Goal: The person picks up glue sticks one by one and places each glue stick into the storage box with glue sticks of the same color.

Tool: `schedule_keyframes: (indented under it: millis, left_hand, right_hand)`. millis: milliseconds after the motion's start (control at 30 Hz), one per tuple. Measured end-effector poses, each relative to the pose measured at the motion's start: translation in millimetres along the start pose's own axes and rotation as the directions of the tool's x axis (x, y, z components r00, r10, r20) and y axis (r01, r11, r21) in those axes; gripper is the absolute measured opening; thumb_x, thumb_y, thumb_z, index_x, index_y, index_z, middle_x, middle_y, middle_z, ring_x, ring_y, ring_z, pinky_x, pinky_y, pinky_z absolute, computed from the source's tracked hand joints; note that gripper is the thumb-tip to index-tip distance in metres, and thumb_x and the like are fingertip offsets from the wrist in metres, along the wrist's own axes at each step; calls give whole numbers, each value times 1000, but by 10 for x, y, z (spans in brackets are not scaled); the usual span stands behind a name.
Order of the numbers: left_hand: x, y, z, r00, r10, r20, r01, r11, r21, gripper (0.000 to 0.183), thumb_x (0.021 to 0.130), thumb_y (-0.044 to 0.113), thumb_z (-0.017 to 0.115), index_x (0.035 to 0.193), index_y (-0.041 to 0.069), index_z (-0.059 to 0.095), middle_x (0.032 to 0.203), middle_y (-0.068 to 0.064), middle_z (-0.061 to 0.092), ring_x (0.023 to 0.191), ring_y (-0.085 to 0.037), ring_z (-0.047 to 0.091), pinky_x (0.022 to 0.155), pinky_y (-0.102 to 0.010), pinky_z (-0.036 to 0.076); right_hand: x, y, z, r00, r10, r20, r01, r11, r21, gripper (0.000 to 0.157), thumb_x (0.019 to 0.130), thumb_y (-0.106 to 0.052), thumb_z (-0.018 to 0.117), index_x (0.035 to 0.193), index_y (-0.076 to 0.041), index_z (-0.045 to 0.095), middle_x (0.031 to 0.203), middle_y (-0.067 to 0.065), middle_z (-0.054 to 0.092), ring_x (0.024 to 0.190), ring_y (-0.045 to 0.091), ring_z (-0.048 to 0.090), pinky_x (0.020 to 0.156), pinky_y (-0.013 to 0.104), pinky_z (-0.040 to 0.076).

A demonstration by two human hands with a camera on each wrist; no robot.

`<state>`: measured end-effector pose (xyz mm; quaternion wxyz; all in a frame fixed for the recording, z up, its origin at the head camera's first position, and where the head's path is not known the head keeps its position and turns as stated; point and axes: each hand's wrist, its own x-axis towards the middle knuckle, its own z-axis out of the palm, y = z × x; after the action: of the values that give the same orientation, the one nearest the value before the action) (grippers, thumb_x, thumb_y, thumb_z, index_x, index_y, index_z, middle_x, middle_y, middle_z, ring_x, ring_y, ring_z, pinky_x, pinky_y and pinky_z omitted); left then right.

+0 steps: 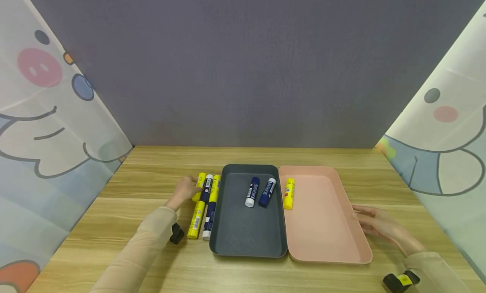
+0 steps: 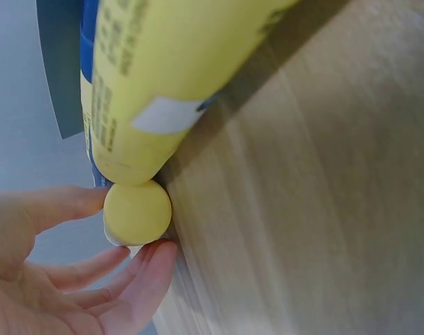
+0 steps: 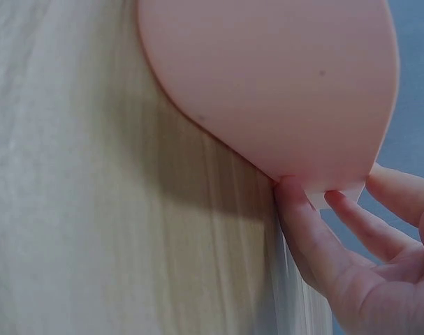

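Note:
My left hand (image 1: 184, 189) pinches a yellow glue stick (image 1: 199, 187) at the far left of a small group lying on the table. In the left wrist view, thumb and fingers sit on either side of its round yellow end (image 2: 137, 213). Close to it lie another yellow glue stick (image 1: 195, 221), a navy one with a white cap (image 1: 206, 188), a third yellow one (image 1: 214, 187) and a second navy one (image 1: 209, 221). My right hand (image 1: 377, 223) rests its extended fingers against the outer right side of the pink tray (image 1: 358, 238).
Left of the pink tray and close against it stands a dark grey tray (image 1: 248, 238), holding two navy glue sticks (image 1: 252, 191). One yellow glue stick (image 1: 289, 193) lies in the pink tray near its left wall. A grey panel (image 1: 247, 73) rises behind the wooden table (image 1: 125, 191).

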<state>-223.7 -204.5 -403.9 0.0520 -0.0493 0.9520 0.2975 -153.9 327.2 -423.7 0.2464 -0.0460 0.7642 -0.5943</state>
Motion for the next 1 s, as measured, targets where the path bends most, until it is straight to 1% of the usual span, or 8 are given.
schedule_keyframes:
  millis: [233,367,400,500,600,667,833,1000]
  left_hand:
    - [3,-32,12,1000,-10,7,10,1000,-25,44,78,8,60,113,-17,48,108,-32,52,67,-23,53,50,-25,45]
    - [8,-36,13,1000,-24,16,24,999,-38,45,79,8,60,114,-17,47,109,-32,51,66,-22,53,48,-25,46]
    - [9,-33,11,999,-27,20,28,999,-40,45,79,8,60,114,-16,47,110,-32,51,65,-22,54,49,-25,46]
    - [11,-29,7,999,-31,29,33,998,-50,45,79,8,60,115,-16,46,110,-32,50,65,-21,53,50,-26,47]
    - [8,-24,1,999,-29,43,32,998,-62,44,80,7,59,115,-16,46,110,-33,50,63,-20,52,51,-27,47]
    - [3,-18,-6,999,-27,46,30,997,-65,43,80,6,59,115,-16,45,109,-32,51,60,-18,51,51,-27,47]
    - [-3,-20,-12,998,-28,51,33,995,-90,44,80,6,58,115,-17,45,108,-32,52,52,-14,46,49,-26,46]
    - [-5,-32,-22,997,-48,58,55,991,-122,43,80,6,58,114,-16,46,107,-31,52,60,-17,49,51,-26,47]
  right_hand:
    - [1,12,-8,1000,-18,17,18,1000,24,65,92,-19,48,130,20,12,117,9,54,92,2,57,82,29,47]
    - [17,62,-34,999,-29,28,27,998,55,66,90,-19,51,130,19,15,113,4,57,92,3,57,81,28,48]
    - [22,77,-49,997,-53,52,48,996,78,60,91,-17,49,131,17,19,112,4,58,93,4,58,80,28,48]
    - [32,98,-65,996,-63,64,56,993,100,61,91,-18,49,132,16,20,109,-3,58,92,4,58,80,27,48]
    - [27,78,-53,997,-54,54,49,995,91,61,91,-17,48,132,17,18,110,-3,58,93,4,58,80,27,48]
    - [23,51,-29,1000,-21,20,19,998,57,66,91,-20,49,131,19,13,112,-1,57,92,2,57,81,27,48]
    - [13,11,5,1000,6,-9,-6,1000,5,66,91,-21,48,131,19,13,118,10,54,92,1,57,82,29,47]
    - [12,2,15,999,29,-36,-30,999,-23,68,91,-23,49,132,18,13,119,16,52,91,3,57,81,30,48]
